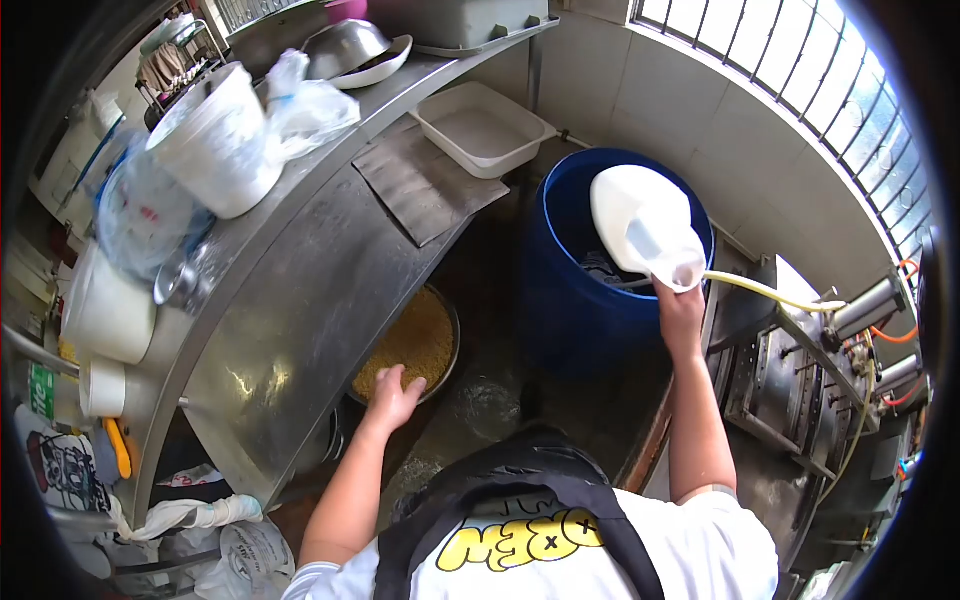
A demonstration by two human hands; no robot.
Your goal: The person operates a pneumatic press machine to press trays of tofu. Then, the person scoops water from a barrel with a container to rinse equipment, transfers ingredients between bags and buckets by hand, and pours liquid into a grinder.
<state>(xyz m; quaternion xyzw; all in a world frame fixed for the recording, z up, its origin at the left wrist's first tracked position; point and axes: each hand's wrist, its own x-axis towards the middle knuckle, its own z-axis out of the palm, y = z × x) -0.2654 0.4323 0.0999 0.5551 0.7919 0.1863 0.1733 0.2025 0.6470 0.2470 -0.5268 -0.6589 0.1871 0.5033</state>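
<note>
My right hand [681, 312] is closed round the near end of a white plastic jug or scoop [642, 215], which is tilted over the open top of a blue barrel [590, 310]. Dark contents show inside the barrel, only in part. My left hand [394, 397] has its fingers apart and holds nothing. It is over the near edge of a round metal basin [455, 345] filled with yellow grain-like material [415, 338]. The steel table partly covers that basin.
A steel table [290, 290] with an upper shelf runs along the left. It bears a white tray [485, 130], a white bucket [225, 140] and plastic bags [300, 110]. Metal machinery [790, 370] stands at the right, with a yellow hose [760, 288] reaching the barrel. The floor looks wet.
</note>
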